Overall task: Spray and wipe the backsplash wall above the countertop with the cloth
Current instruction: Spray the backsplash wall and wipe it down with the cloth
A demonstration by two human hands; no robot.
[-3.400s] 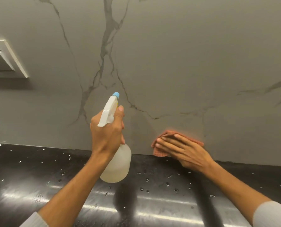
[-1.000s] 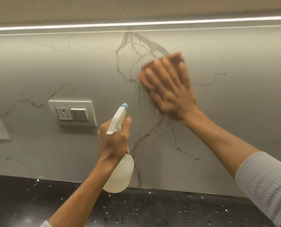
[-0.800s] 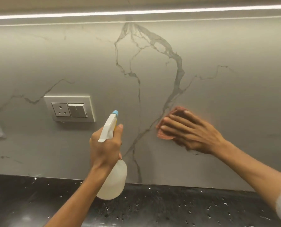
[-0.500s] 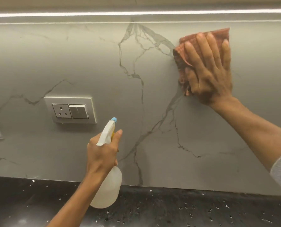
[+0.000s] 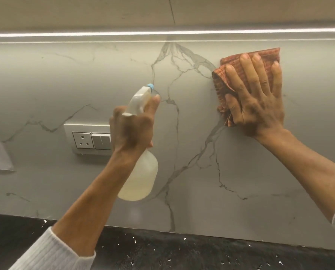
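Backsplash (image 5: 65,78), grey marble with dark veins, runs from the lit strip (image 5: 104,34) under the cabinet down to the black speckled counter (image 5: 162,252). A broad bare stretch of it lies between and below the 2 arms.

The right hand (image 5: 256,98) lies flat with its fingers spread, pressing the orange cloth (image 5: 220,80) against the wall high at the right. The cloth's top edge sits just under the strip, so little room is left above it.

The left hand (image 5: 131,129) grips the spray bottle (image 5: 141,178) by its neck, 1 finger along the trigger head and the blue nozzle toward the wall.

Compared with 0.5 s ago, the bottle is higher and now covers the right end of the switch plate (image 5: 84,140). The cloth is in much the same upper-right spot.
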